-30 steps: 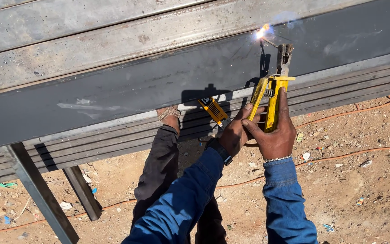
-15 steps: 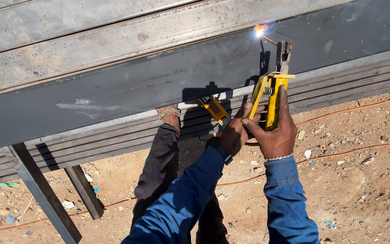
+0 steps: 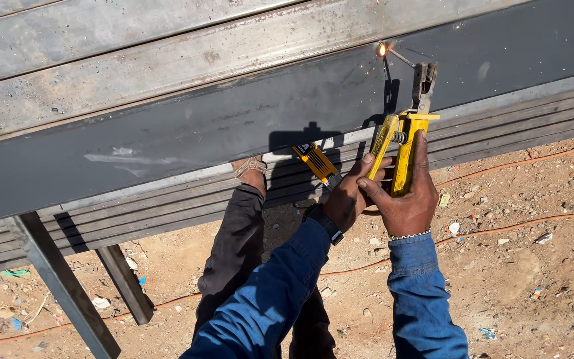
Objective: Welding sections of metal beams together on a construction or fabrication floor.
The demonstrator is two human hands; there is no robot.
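Observation:
My right hand (image 3: 403,199) grips a yellow welding electrode holder (image 3: 403,143), its metal jaws clamping a thin rod (image 3: 400,56). The rod's tip glows with a small spark (image 3: 382,48) against the dark steel beam (image 3: 200,126), at the seam with the lighter steel bar (image 3: 167,60) above it. My left hand (image 3: 347,196) wraps around the right hand and the holder's lower grip, and a yellow-and-black tool (image 3: 317,163) sticks out from it toward the beam. Both arms wear blue denim sleeves. My dark trouser leg (image 3: 237,246) and sandalled foot (image 3: 250,169) reach under the beam.
Several stacked steel sections (image 3: 513,119) lie under the dark beam. Grey steel legs (image 3: 61,286) slant down at the lower left. An orange cable (image 3: 519,223) runs across the sandy ground (image 3: 533,279), which is strewn with small litter.
The bright arc flare at the rod tip has shrunk to a small spark. Both hands and the holder stay in nearly the same place.

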